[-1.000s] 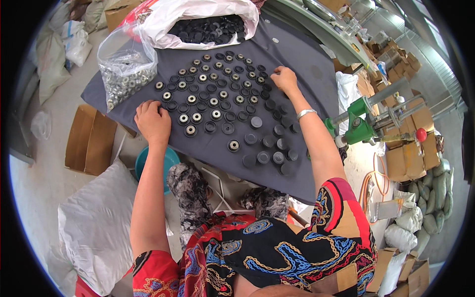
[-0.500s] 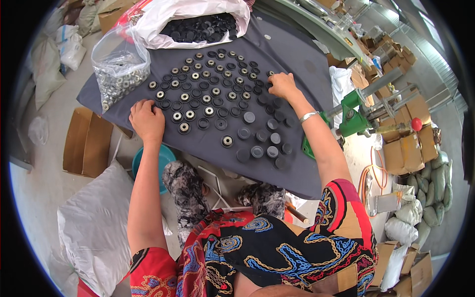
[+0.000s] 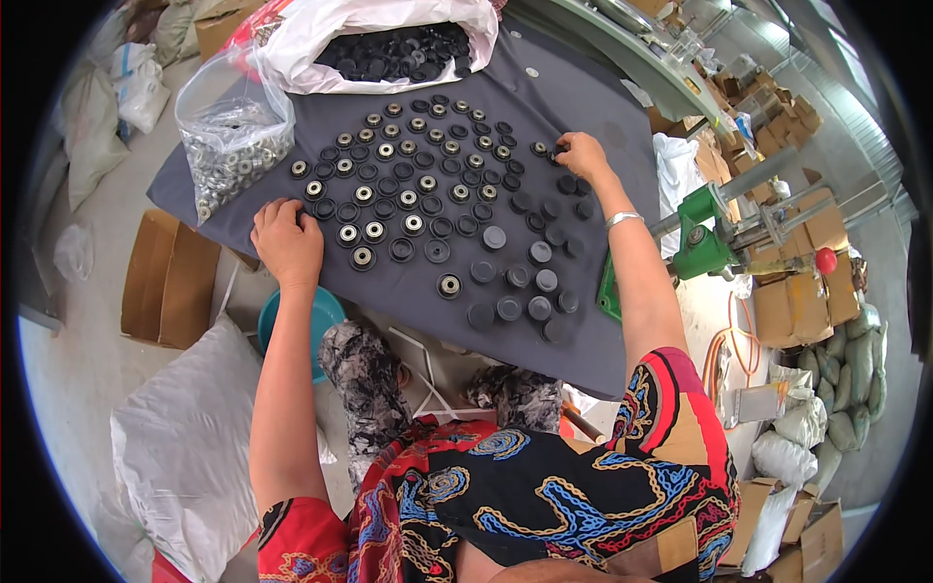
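Many round black plastic caps [image 3: 494, 237] lie spread over the dark grey cloth [image 3: 389, 301]; several hold shiny metal bearings [image 3: 449, 285]. At the right side of the spread, my right hand [image 3: 586, 158] pinches a small black cap [image 3: 559, 152] at its fingertips, partly hidden. Just left of it sits a cap with a bearing [image 3: 539, 149]. My left hand [image 3: 288, 241] rests at the cloth's left edge with fingers curled, beside the leftmost caps; whatever is under those fingers is hidden.
A white sack of black caps [image 3: 292, 58] lies open at the far edge, beside a clear bag of bearings [image 3: 233, 155]. A green metal press [image 3: 702, 233] stands at the right. Below the left edge are a teal basin [image 3: 328, 309] and a cardboard box [image 3: 170, 280].
My right hand has moved a little right, away from the cap with the bearing. My left hand stays in place. The view has shifted slightly.
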`<state>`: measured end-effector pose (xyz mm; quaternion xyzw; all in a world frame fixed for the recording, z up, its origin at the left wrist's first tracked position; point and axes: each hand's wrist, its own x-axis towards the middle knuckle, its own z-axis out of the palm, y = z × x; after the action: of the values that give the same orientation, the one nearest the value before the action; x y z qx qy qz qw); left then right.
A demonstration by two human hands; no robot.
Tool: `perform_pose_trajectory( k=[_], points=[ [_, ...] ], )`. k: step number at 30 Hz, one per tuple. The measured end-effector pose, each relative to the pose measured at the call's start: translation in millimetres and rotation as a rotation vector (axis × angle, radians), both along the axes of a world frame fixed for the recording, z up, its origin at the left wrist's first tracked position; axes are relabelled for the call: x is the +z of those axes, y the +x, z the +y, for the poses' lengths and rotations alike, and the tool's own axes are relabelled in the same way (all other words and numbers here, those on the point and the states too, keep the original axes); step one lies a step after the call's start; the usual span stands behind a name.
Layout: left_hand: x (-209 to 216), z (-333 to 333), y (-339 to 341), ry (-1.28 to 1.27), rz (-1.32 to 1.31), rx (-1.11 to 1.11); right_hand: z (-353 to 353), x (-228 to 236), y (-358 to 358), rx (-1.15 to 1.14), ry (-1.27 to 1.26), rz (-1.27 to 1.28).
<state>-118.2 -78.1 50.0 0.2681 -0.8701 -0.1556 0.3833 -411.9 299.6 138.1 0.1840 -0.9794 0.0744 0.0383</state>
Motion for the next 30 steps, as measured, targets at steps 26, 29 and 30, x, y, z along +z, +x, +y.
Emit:
perform_pose_trajectory(
  k=[26,29,30],
  points=[
    [3.0,1.3,-1.2,-0.017,-0.007,0.007,-60.5,9.2,48.3,0.130,-0.095,-0.095],
    [1.7,0.9,-2.3,-0.017,0.000,0.007,-59.2,-2.2,45.0,0.205,-0.100,-0.093],
    [1.0,0.8,-1.6,-0.011,-0.001,0.005,-58.6,-7.8,45.2,0.240,-0.103,-0.095]
  ],
)
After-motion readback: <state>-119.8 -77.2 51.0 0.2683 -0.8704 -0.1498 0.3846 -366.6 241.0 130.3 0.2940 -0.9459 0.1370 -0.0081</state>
